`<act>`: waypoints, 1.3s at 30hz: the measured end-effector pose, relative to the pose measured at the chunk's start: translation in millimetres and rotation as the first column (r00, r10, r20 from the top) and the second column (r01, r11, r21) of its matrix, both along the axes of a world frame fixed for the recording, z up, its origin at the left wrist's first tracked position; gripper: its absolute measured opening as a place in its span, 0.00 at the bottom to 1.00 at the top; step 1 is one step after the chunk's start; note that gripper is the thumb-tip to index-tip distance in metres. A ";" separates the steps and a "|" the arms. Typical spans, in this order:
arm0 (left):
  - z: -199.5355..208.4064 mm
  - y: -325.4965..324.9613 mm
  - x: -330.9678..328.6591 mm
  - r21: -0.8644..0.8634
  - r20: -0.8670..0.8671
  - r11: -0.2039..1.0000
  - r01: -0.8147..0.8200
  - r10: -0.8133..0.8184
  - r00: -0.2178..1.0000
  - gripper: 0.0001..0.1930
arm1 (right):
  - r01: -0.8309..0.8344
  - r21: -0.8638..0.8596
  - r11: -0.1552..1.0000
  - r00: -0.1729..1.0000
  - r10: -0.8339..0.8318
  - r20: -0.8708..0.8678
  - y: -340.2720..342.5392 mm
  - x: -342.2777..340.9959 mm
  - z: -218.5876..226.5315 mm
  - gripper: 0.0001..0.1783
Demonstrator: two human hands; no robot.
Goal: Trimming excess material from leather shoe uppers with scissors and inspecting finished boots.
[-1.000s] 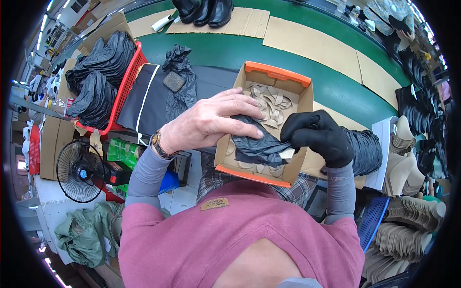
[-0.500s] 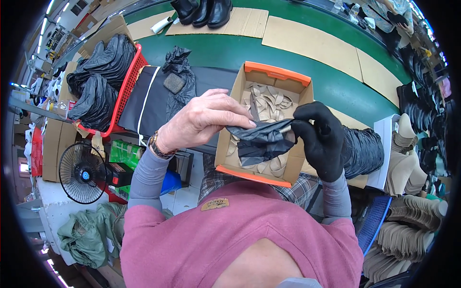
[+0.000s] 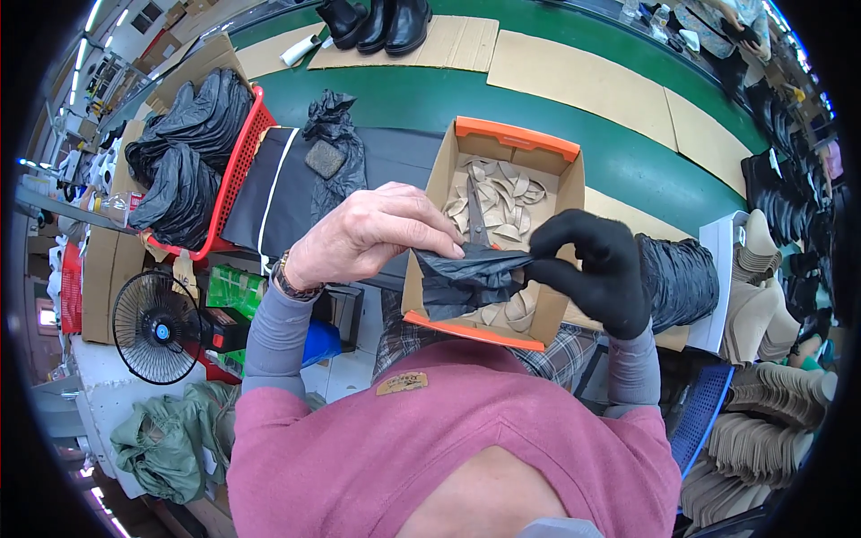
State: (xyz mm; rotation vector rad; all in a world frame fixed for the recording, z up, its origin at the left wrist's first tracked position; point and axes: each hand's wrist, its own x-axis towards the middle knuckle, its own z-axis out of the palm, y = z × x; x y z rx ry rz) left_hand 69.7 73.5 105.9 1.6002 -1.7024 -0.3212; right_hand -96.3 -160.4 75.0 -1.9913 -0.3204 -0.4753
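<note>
My bare left hand [image 3: 381,235] pinches one side of a thin, crumpled black sheet piece [image 3: 466,285]. In a black glove, my right hand [image 3: 592,273] grips the other side between thumb and forefinger. The piece stretches between both hands above an open cardboard box [image 3: 560,193] with orange end flaps, which rests at my lap. Beige strips [image 3: 513,193] lie loosely coiled inside the box, with a grey pointed metal tool [image 3: 476,215] among them. The piece and my hands cover part of the box's contents.
A red basket [image 3: 238,170] of black sheet pieces stands at left, above a small fan [image 3: 160,330]. A bunched black stack [image 3: 677,282] lies right of my gloved hand. Black boots [image 3: 408,27] stand across the green table [image 3: 395,85]; beige shaped sheets [image 3: 753,439] are stacked at right.
Both hands have moved slightly down, and the black piece has shifted left and spread flatter. More of the metal tool shows in the box.
</note>
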 end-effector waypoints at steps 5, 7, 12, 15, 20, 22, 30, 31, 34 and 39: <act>1.1 0.9 -0.7 -0.007 -0.135 0.998 0.060 -0.061 0.989 0.19 | -0.016 0.588 0.809 0.954 0.189 -0.233 3.2 -5.0 4.7 0.12; 6.6 0.3 -7.2 0.102 -0.208 0.990 -0.101 0.121 0.971 0.15 | -0.009 0.550 0.835 0.966 0.150 -0.211 2.3 -4.7 5.1 0.13; 6.8 1.7 -8.4 0.110 -0.115 0.980 -0.168 0.181 0.977 0.13 | 0.236 -0.043 0.971 0.955 -0.224 0.195 14.8 6.8 12.9 0.17; 4.4 1.4 -10.3 0.082 -0.136 0.988 -0.133 0.143 0.980 0.13 | 0.304 -0.430 0.850 0.900 -0.107 0.423 12.2 16.0 14.9 0.23; 3.7 4.9 -14.0 0.050 -0.102 0.963 -0.263 0.267 0.958 0.11 | 0.334 -0.408 0.850 0.894 -0.149 0.422 8.3 17.7 5.1 0.21; 11.7 8.3 -17.6 0.132 -0.062 0.903 -0.408 0.418 0.906 0.13 | 0.364 -0.413 0.835 0.892 -0.184 0.413 10.6 14.5 8.5 0.19; 0.5 9.4 -13.7 -0.035 -0.270 0.976 -0.213 0.196 0.943 0.13 | 0.300 -0.256 0.919 0.933 -0.227 0.281 15.3 15.7 11.5 0.24; 0.3 9.4 -14.4 -0.034 -0.270 0.977 -0.212 0.195 0.943 0.13 | 0.265 -0.287 0.920 0.932 -0.168 0.320 13.5 19.4 9.9 0.25; -1.0 8.5 -15.3 -0.063 -0.198 0.970 -0.237 0.220 0.955 0.13 | 0.264 -0.355 0.897 0.912 -0.112 0.395 13.8 21.2 10.9 0.25; -6.8 5.9 -25.5 -0.055 -0.142 0.923 -0.382 0.371 0.918 0.13 | 0.415 -0.449 0.791 0.878 -0.218 0.426 20.9 18.7 10.4 0.18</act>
